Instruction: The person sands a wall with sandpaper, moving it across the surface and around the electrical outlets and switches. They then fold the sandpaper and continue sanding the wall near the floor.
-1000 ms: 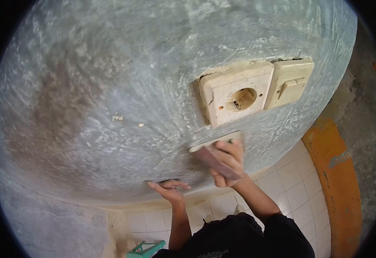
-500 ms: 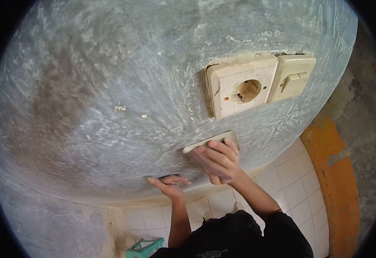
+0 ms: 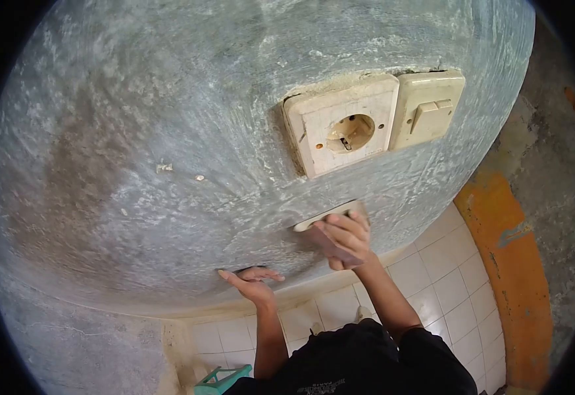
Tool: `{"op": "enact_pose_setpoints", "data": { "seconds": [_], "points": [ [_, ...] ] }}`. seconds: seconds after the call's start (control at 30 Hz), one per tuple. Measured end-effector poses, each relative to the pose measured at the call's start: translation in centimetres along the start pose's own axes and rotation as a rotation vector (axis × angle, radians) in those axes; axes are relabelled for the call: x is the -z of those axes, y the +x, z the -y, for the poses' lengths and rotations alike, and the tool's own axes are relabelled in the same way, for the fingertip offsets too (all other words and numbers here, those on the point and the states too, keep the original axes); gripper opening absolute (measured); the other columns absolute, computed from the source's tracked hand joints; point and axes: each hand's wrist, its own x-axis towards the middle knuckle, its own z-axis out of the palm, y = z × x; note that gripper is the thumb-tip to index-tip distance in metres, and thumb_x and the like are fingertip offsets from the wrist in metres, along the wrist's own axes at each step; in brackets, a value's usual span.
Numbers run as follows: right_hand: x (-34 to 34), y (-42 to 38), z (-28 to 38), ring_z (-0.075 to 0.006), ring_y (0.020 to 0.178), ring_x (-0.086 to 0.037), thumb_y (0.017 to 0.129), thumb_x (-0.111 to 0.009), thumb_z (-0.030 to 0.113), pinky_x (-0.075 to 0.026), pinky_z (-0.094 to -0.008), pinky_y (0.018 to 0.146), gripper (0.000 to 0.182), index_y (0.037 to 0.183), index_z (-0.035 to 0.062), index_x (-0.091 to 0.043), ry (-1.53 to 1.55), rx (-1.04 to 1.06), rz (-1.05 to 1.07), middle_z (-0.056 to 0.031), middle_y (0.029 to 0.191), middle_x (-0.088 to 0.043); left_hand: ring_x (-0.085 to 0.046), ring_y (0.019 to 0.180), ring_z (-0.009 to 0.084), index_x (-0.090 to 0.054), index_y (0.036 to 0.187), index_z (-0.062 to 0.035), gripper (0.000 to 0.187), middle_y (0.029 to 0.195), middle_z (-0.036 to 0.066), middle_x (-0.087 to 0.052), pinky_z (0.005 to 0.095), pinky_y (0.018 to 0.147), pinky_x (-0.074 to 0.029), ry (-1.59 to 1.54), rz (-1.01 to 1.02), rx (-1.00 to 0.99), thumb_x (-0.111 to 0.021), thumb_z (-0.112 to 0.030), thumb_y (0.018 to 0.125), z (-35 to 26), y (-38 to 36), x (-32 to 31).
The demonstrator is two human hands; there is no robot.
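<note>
Below the socket point(image 3: 340, 125), the right hand point(image 3: 348, 237) has its fingers closed round a pale block point(image 3: 320, 218) at the wall point(image 3: 222, 210). Lower left of the socket, the left hand point(image 3: 253, 286) spreads thumb from fingers. Right of the socket sits a switch point(image 3: 427, 110); well below, a green stool point(image 3: 225, 382).

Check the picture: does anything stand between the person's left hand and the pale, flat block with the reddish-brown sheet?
Nothing visible does: only mottled grey wall shows between the left hand and the block, which the right hand grips. The cream plastic socket sits clear of that gap.
</note>
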Motion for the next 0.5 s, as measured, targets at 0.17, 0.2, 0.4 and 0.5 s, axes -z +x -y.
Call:
{"op": "enact_pose_setpoints", "data": {
  "seconds": [0.17,0.2,0.4,0.5],
  "points": [
    [0.4,0.0,-0.7,-0.0175,0.111,-0.056,0.074,-0.055,0.02,-0.032,-0.0387,0.106,0.034,0.103,0.0108,-0.07,-0.003,0.023,0.011,0.0015,0.109,-0.066,-0.048,0.034,0.0223,-0.054,0.037,-0.0042,0.097,0.038,0.011,-0.051,0.0204,0.048,-0.046,-0.004,-0.002,-0.005,-0.004,-0.068,0.09,-0.5,-0.2,-0.3],
    [0.6,-0.3,-1.3,-0.0176,0.111,-0.056,0.074,-0.055,0.02,-0.032,-0.0385,0.105,0.034,0.103,0.0107,-0.07,-0.063,0.114,0.041,0.0017,0.109,-0.066,-0.048,0.034,0.0223,-0.054,0.037,-0.0042,0.097,0.038,0.011,-0.051,0.0206,0.047,-0.046,-0.002,0.007,-0.012,-0.004,-0.068,0.09,-0.2,-0.1,-0.1],
    [0.9,0.1,-0.8,-0.0195,0.111,-0.055,0.075,-0.053,0.022,-0.032,-0.0412,0.104,0.033,0.099,0.011,-0.071,-0.022,-0.108,-0.049,-0.0011,0.11,-0.065,-0.048,0.034,0.0227,-0.054,0.037,-0.0046,0.096,0.038,0.011,-0.051,0.0195,0.047,-0.044,0.009,-0.014,-0.008,-0.005,-0.068,0.09,-0.2,-0.1,0.0],
    [0.3,0.3,-0.8,-0.0217,0.111,-0.055,0.083,-0.045,0.024,-0.031,-0.0407,0.106,0.035,0.102,0.0091,-0.071,0.091,-0.34,-0.3,-0.0019,0.112,-0.065,-0.048,0.033,0.0228,-0.053,0.036,-0.0049,0.096,0.038,0.012,-0.051,0.0188,0.047,-0.044,-0.001,-0.003,-0.017,-0.005,-0.068,0.09,0.0,0.3,-0.2]
  ]
}}
